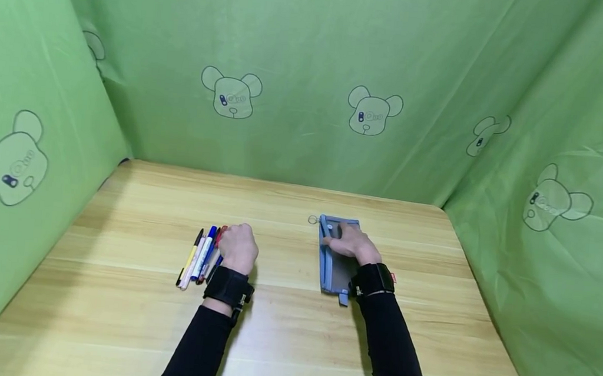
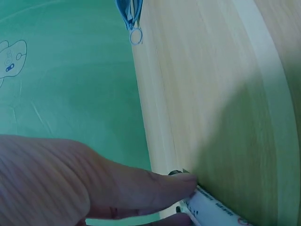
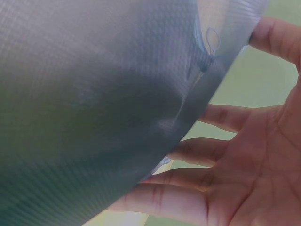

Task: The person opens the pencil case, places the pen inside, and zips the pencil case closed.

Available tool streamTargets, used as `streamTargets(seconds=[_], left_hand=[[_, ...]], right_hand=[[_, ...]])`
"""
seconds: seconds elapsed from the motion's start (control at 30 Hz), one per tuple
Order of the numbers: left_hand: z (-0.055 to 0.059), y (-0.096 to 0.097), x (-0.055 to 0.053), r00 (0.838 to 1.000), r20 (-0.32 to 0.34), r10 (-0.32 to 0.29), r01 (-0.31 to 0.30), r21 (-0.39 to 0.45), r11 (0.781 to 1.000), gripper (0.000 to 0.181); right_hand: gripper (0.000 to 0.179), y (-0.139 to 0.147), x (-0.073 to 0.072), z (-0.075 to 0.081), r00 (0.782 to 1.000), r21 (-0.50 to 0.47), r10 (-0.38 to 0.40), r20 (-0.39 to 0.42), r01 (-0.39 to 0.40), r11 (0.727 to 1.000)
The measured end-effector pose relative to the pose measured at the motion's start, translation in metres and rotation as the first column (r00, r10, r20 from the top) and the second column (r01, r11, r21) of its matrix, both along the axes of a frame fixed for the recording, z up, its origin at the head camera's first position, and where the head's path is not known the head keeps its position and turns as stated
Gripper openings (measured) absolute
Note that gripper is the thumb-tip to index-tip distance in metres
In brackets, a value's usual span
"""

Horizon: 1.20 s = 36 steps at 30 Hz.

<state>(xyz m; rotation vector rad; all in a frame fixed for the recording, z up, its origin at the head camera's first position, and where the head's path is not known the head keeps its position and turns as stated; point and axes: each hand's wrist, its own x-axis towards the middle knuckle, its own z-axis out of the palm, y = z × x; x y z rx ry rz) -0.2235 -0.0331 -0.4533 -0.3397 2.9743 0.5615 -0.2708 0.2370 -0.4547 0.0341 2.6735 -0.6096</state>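
Observation:
Several pens and markers (image 1: 202,257) lie side by side on the left of the table. Over the right edge of this group, my left hand (image 1: 239,247) is bent down with its fingertips hidden in the head view. The left wrist view shows its thumb and a finger pinching a white marker (image 2: 211,209) with dark print. A flat blue-edged zippered pencil case (image 1: 342,269) with a grey mesh face lies to the right. My right hand (image 1: 352,244) rests on its upper part, fingers spread and fairly straight. In the right wrist view, the mesh hides the fingertips.
A wooden table (image 1: 279,340) carries everything. Green cloth walls (image 1: 299,146) with printed bear heads stand at the back and both sides. A small metal ring (image 1: 312,219) sticks out at the pencil case's far left corner, and a blue tab (image 1: 343,300) at its near end.

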Motion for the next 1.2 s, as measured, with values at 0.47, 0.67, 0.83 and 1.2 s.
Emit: streamTargets(seconds=[0.47,0.67,0.83,1.2], left_hand=[[-0.001,0.004,0.009,1.0,0.01,-0.001,0.001,0.052,0.999,0.017],[0.0,0.006,0.012,0.999,0.022,-0.039,0.038,0.05,0.998,0.019],[-0.001,0.007,0.011,0.997,0.006,-0.073,0.073,0.066,0.995,0.019],[0.004,0.005,0.008,0.994,0.004,-0.113,0.112,0.127,0.986,0.014]], right_hand=[[0.088,0.0,0.004,-0.002,1.0,0.013,-0.008,0.026,0.007,1.0],[0.088,-0.001,0.005,-0.001,1.0,0.016,-0.005,-0.008,0.005,1.0],[0.088,0.001,0.004,-0.001,1.0,0.03,-0.005,-0.001,0.005,1.0],[0.089,-0.001,0.006,-0.001,1.0,0.01,-0.03,-0.004,0.03,1.0]])
